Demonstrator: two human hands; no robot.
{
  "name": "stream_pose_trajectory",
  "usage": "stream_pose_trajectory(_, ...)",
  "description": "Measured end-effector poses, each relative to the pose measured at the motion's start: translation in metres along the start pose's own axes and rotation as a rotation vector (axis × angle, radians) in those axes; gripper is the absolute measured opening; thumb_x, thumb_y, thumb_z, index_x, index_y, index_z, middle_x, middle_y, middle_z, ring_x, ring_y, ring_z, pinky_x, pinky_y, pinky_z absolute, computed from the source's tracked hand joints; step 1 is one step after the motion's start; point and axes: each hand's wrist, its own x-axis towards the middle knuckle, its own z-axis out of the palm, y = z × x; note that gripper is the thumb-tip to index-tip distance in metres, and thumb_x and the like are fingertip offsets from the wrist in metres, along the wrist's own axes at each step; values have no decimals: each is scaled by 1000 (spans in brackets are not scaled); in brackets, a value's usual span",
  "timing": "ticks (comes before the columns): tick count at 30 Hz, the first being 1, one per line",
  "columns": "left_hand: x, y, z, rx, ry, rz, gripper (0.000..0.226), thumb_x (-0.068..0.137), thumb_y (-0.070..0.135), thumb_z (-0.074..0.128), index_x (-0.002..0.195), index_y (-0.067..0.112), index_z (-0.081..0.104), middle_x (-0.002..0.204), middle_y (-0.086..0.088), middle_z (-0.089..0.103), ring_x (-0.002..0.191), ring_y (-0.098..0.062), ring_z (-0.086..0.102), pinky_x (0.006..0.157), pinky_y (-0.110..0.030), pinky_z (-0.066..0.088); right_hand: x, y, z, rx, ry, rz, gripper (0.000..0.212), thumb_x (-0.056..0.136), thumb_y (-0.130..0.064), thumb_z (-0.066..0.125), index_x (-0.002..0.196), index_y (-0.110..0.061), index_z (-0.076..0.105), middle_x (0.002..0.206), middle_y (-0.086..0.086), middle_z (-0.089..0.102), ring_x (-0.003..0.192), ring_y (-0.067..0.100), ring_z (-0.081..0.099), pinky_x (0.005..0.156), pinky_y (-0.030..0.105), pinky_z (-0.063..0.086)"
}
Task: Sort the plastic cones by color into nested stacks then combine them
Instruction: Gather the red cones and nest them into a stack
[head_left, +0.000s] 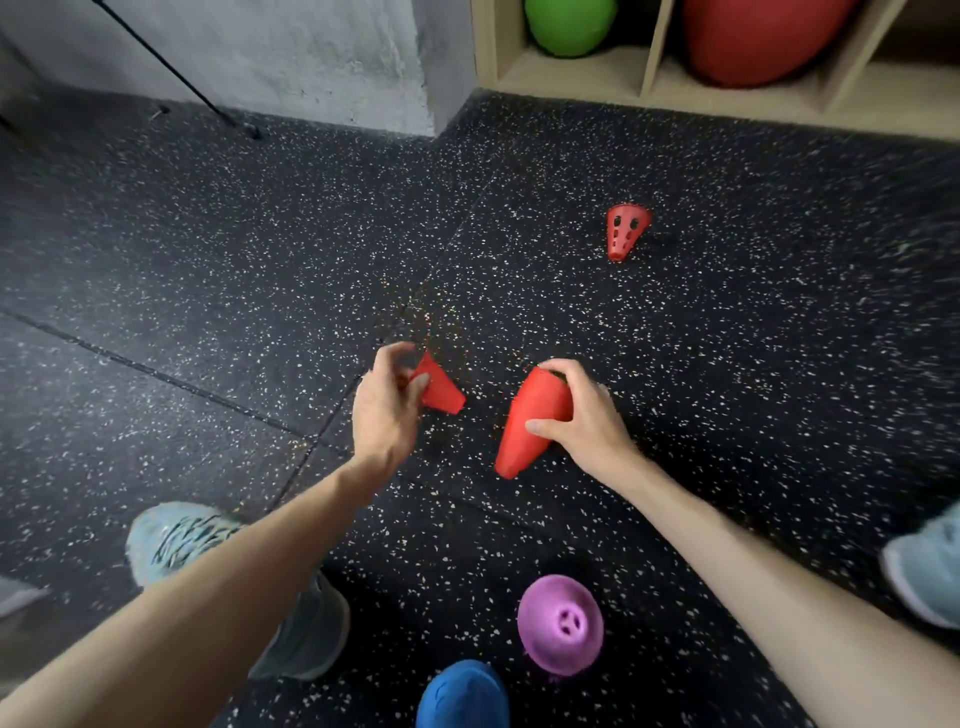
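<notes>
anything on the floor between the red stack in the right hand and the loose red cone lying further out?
Nothing. In the head view, only bare speckled floor runs from the red stack in the right hand to the loose red cone.

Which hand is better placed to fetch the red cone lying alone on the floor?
The left hand: it holds only a single red cone, soon nested, while the right hand grips the red stack. The lone cone lies farther right, though.
</notes>
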Motion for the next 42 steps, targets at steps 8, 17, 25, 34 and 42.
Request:
stream_pose_trajectory(8,-78,20,5,78,-122,213,14,93,14,71,94,28,73,83,14,73,84,-11,66,90,-23,39,-48,-34,-55,-28,174,71,66,84,-17,80,137,-37,45,122,-7,52,121,23,48,99,38,42)
stream_pose_trajectory(17,-133,23,1,-35,-265,69,24,86,-15,66,104,1,67,106,-1,47,84,-14,57,74,-9,47,-78,-84,-55,-54,181,-34,66,82,-23,82,134,-41,46,127,-6,59,120,23,53,103,48,48)
stream_pose_trajectory(25,-132,21,1,-251,-346,-184,89,79,15,85,152,15,34,127,-3,53,111,-20,56,102,-27,44,-65,-80,-31,-94,179,-40,66,83,-22,82,137,-38,46,130,-10,55,123,22,53,105,49,47)
stream_pose_trajectory(34,-150,-1,27,-164,-284,14,80,84,18,84,150,15,38,113,20,55,99,1,50,85,-8,35,-39,-44,12,-146,109,12,65,80,-23,81,135,-35,48,133,-6,59,123,23,52,106,46,44)
stream_pose_trajectory(42,-140,2,28,-162,-306,4,100,87,25,81,162,24,15,143,-3,59,120,-20,61,100,-26,42,-48,-37,28,-179,-79,-11,64,82,-27,79,136,-36,47,130,-5,60,122,22,52,103,39,44)
